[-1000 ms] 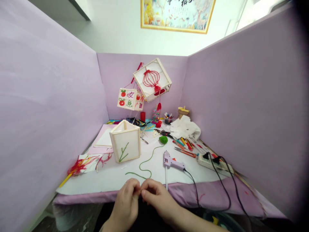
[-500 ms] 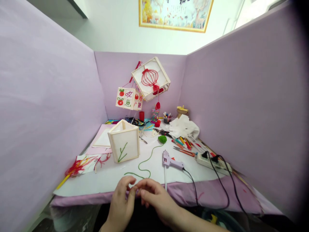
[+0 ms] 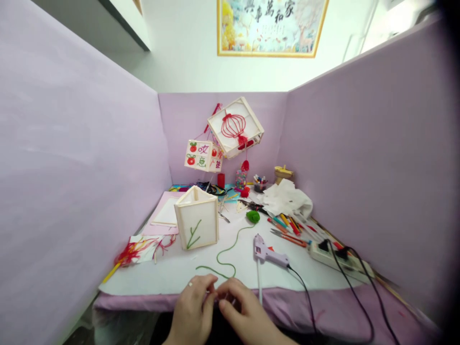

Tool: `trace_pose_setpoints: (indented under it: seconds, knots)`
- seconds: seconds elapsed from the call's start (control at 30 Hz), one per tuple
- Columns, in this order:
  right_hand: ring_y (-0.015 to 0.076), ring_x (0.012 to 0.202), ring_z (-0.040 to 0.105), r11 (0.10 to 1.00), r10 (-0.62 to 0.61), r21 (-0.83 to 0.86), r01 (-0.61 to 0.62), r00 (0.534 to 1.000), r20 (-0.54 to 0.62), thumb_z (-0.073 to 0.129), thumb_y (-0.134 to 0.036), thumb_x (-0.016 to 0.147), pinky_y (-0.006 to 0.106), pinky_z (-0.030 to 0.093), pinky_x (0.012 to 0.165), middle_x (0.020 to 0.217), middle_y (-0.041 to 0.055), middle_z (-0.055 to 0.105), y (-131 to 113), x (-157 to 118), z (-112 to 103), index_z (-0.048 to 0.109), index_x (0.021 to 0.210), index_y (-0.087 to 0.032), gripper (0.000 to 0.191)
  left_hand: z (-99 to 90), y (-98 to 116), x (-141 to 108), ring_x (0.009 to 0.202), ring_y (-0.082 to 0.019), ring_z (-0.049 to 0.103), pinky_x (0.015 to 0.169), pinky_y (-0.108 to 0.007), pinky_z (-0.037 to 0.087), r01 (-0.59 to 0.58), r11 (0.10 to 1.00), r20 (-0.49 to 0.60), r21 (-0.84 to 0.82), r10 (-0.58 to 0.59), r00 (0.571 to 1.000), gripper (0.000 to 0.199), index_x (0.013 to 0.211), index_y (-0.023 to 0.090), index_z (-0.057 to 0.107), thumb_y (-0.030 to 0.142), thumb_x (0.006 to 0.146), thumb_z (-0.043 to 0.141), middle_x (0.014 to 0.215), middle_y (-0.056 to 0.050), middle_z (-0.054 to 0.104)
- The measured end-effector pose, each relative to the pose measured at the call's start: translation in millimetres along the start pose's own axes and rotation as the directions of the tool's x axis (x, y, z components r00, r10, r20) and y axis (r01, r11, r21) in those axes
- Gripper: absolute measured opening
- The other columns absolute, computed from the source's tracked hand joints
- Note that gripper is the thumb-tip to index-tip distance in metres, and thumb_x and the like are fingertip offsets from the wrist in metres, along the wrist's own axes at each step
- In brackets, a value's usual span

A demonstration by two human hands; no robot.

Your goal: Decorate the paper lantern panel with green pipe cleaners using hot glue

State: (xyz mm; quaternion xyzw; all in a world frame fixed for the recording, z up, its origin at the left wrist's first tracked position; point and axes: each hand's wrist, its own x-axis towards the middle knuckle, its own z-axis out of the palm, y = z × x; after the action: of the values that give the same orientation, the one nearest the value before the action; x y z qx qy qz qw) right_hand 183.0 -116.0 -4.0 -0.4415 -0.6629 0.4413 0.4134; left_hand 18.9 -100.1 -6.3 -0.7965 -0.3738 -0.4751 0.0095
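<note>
My left hand [image 3: 194, 306] and my right hand [image 3: 242, 309] meet at the table's front edge, fingertips pinched close together. Whatever lies between them is too small to make out. Just beyond my fingers runs a loose green yarn strand [image 3: 219, 256], winding back to a green yarn ball [image 3: 252, 217]. Behind my left hand a white three-sided paper lantern [image 3: 199, 225] with a pale wooden frame stands upright, a green branch shape on its front. The glue gun [image 3: 269, 253] rests to the right, its clear stick pointing toward me.
Scissors [image 3: 289, 237], markers and a power strip [image 3: 338, 261] with black cords lie right. Red and yellow threads [image 3: 134, 251] are at left. Finished lanterns [image 3: 235, 127] hang at the back; crumpled white paper [image 3: 287, 199] is back right. Purple walls enclose three sides.
The view has tilted up and shifted left, so the whole scene sits lower and further right. My hands stay together, still pinching at the table edge.
</note>
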Motion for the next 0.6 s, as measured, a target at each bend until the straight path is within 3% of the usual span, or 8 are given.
trace_pose_setpoints:
  seconds: [0.17,0.37,0.47,0.53,0.6]
  knots:
    - [0.0180,0.080,0.054,1.000,0.002,-0.008,-0.001,1.000,0.018,0.050,-0.024,0.079,0.031,0.041,0.075,0.083,0.0042,0.059,10,1,1,0.061,0.085,-0.017,0.015,6.5,3,-3,0.067,-0.014,0.062,0.060,-0.023,0.052,0.023,0.996,0.036,-0.084,-0.020,0.999,0.026,0.100,0.022,0.052,0.004,0.083,0.045,0.077,-0.001,0.063]
    - [0.0182,0.077,0.054,0.976,0.073,0.204,-0.079,0.997,0.039,0.055,-0.038,0.082,0.031,0.044,0.072,0.082,0.0037,0.060,14,-2,3,0.060,0.090,-0.018,0.022,9.0,7,-3,0.071,-0.015,0.062,0.064,-0.024,0.052,0.110,0.979,0.077,-0.172,-0.098,0.992,0.022,0.095,0.021,0.058,0.006,0.085,0.045,0.079,-0.003,0.064]
    - [0.0190,0.081,0.057,0.992,-0.019,0.122,0.018,1.000,0.010,0.052,-0.035,0.086,0.032,0.047,0.076,0.090,0.0063,0.062,13,-5,0,0.062,0.101,-0.018,0.025,5.1,4,-4,0.076,-0.017,0.063,0.069,-0.027,0.052,0.212,0.953,0.063,-0.216,-0.204,0.977,0.019,0.101,0.020,0.063,0.018,0.090,0.048,0.084,-0.006,0.067]
    - [0.0187,0.082,0.058,0.984,-0.168,-0.063,0.167,0.986,-0.008,0.049,-0.026,0.087,0.032,0.048,0.077,0.094,0.0077,0.062,15,-7,-3,0.062,0.109,-0.019,0.027,1.7,3,-3,0.071,-0.018,0.061,0.066,-0.028,0.050,0.362,0.898,0.130,-0.250,-0.340,0.931,0.019,0.088,0.018,0.065,0.031,0.091,0.051,0.077,-0.006,0.065]
    - [0.0189,0.083,0.059,0.904,-0.340,-0.271,0.330,0.940,0.010,0.046,-0.016,0.086,0.031,0.050,0.074,0.096,0.0093,0.061,17,-9,-6,0.061,0.117,-0.020,0.035,-1.0,4,-1,0.061,-0.016,0.055,0.058,-0.026,0.045,0.563,0.772,0.289,-0.294,-0.490,0.822,0.034,0.070,0.017,0.059,0.045,0.088,0.054,0.063,-0.003,0.059]
